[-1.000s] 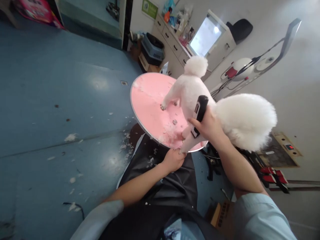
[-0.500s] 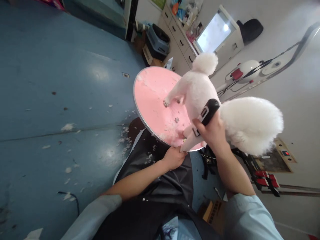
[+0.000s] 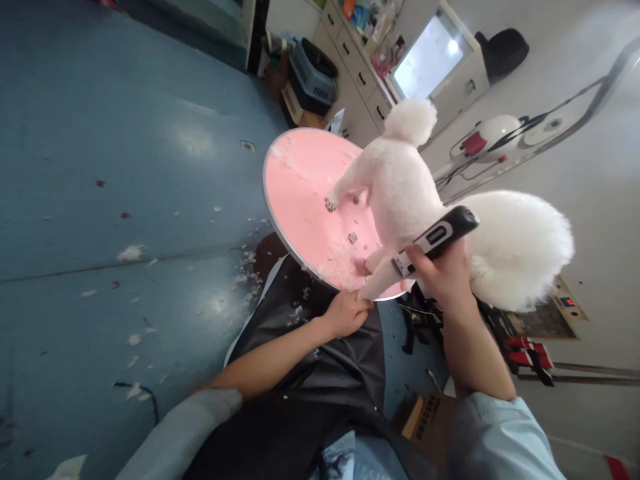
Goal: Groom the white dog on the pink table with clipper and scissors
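Observation:
A white dog with a fluffy head and a round tail stands on a round pink table. My left hand is closed around the paw of its near front leg at the table's lower rim. My right hand grips a black and silver clipper, its head against the upper part of that same leg. Loose white fur is scattered over the table near the paws.
White drawers and a blue pet carrier stand behind the table. A grooming arm with cables is at the right. Tufts of fur lie on the blue floor.
My right hand and the clipper have moved right, up the leg, and the clipper now lies at a flatter angle. My left hand still holds the paw. The view has shifted slightly.

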The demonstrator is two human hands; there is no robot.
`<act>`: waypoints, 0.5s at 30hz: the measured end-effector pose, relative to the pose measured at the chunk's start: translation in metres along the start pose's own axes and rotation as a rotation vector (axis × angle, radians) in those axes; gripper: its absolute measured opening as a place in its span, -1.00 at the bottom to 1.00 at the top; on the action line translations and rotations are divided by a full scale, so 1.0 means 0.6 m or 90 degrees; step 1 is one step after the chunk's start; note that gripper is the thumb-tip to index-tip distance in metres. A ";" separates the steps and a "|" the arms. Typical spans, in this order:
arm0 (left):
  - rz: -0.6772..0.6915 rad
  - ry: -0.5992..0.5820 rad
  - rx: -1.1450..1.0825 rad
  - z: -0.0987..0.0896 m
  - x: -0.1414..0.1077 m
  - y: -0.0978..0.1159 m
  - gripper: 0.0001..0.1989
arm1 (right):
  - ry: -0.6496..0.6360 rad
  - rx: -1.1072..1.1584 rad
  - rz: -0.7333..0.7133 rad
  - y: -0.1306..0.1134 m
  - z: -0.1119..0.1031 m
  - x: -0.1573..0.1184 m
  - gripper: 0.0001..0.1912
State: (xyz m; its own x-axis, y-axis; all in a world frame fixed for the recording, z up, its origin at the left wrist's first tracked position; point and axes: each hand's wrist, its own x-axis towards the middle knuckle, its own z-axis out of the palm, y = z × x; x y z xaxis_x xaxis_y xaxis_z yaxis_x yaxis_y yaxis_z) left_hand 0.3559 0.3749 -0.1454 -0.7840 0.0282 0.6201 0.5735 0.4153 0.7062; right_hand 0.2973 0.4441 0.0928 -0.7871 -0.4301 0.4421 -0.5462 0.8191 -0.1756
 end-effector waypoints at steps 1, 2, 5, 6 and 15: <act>0.004 0.011 -0.003 0.002 0.000 -0.001 -0.73 | -0.014 0.006 -0.002 0.002 0.001 -0.001 -0.48; 0.006 0.014 -0.006 0.003 -0.001 -0.002 -0.73 | -0.049 0.017 -0.007 0.003 0.005 -0.004 -0.47; 0.002 -0.003 -0.017 0.005 -0.003 -0.003 -0.77 | -0.192 0.071 -0.013 0.003 0.022 -0.024 -0.52; 0.001 -0.009 -0.020 0.004 -0.003 -0.003 -0.77 | -0.210 0.094 -0.009 0.003 0.025 -0.030 -0.55; 0.035 -0.031 0.043 0.012 0.001 -0.001 -0.78 | -0.250 0.262 0.000 0.003 0.015 -0.056 -0.68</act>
State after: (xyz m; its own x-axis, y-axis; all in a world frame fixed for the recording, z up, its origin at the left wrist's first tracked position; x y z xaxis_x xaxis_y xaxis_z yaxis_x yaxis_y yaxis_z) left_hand 0.3533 0.3812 -0.1475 -0.7636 0.0964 0.6385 0.5999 0.4717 0.6462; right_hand 0.3202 0.4567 0.0699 -0.7912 -0.6040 0.0955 -0.5513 0.6369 -0.5389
